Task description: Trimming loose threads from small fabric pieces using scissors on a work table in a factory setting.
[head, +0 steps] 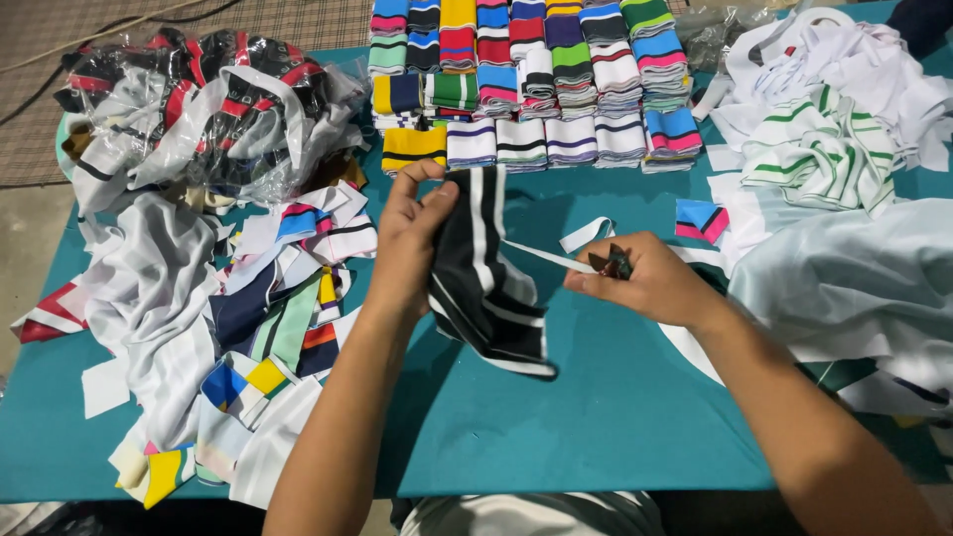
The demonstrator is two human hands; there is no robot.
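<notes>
Left hand (409, 238): grip clamped on a black knit collar piece with white stripes (483, 283), held above the teal table (596, 417).
Right hand (645, 283): fingers closed around small thread snips (613, 263), touching a white strip (551, 256) off the collar.
Behind: stacked striped collars (536, 79).
Left side: loose fabric scraps (268, 318).

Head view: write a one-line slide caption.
Left hand holds a black white-striped knit piece while right hand snips it over a teal table.
</notes>
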